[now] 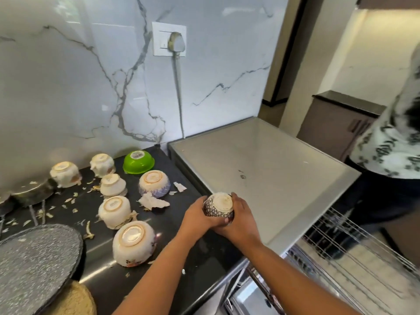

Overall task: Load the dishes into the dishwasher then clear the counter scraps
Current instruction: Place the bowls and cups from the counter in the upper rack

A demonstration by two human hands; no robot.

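Observation:
A dark patterned bowl [218, 205] is held upside down between both hands, above the counter's right end. My left hand [197, 215] cups its left side and my right hand [241, 218] wraps its right side. Several more bowls stand upside down on the black counter [181, 226]: a large white one [133, 243], a blue-patterned one [154, 183], a green one [138, 162] and smaller white ones [114, 211]. Pale scraps [154, 202] lie scattered among them. The dishwasher's wire rack [363, 258] is pulled out at the lower right.
The dishwasher's grey top [261, 169] sits right of the counter. A speckled grey plate [34, 262] lies at the lower left, steel pans [29, 193] at the far left. A person in a patterned shirt [395, 142] stands at the right. A plugged cord [179, 92] hangs down the marble wall.

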